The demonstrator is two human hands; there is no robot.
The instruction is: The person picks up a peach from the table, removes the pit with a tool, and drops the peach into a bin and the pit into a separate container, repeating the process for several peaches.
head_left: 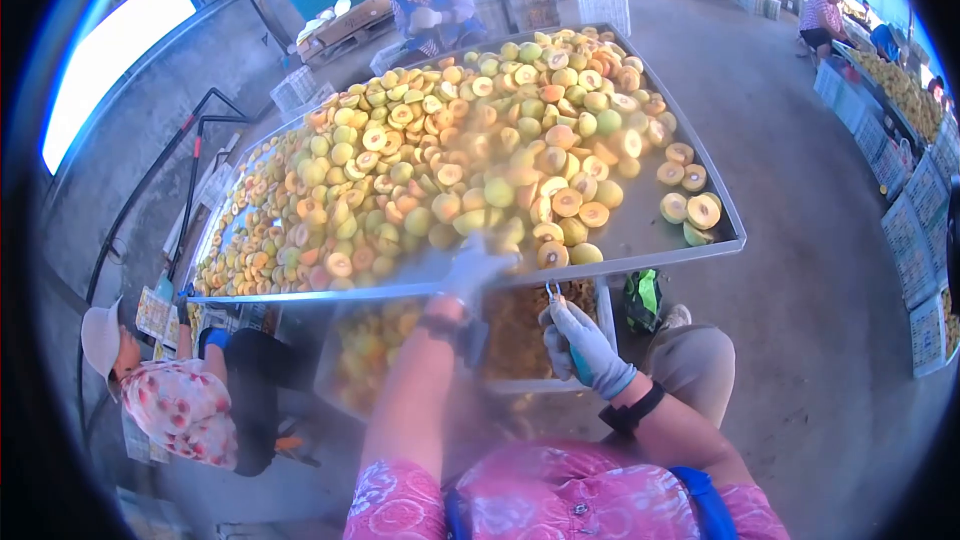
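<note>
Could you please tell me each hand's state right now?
Left hand: blurred; grip cannot be told.
Right hand: closed on a small metal tool.

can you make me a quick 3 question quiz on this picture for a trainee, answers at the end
1. Multiple choice: what holds the small metal tool?
A the left grip
B the right grip
C neither

2. True or false: every fruit on the metal tray is whole.

3. Fill in the missing word: the hand with the tool is covered by a pale ____.

Key:
1. B
2. False; cut halves lie there too.
3. glove
</note>
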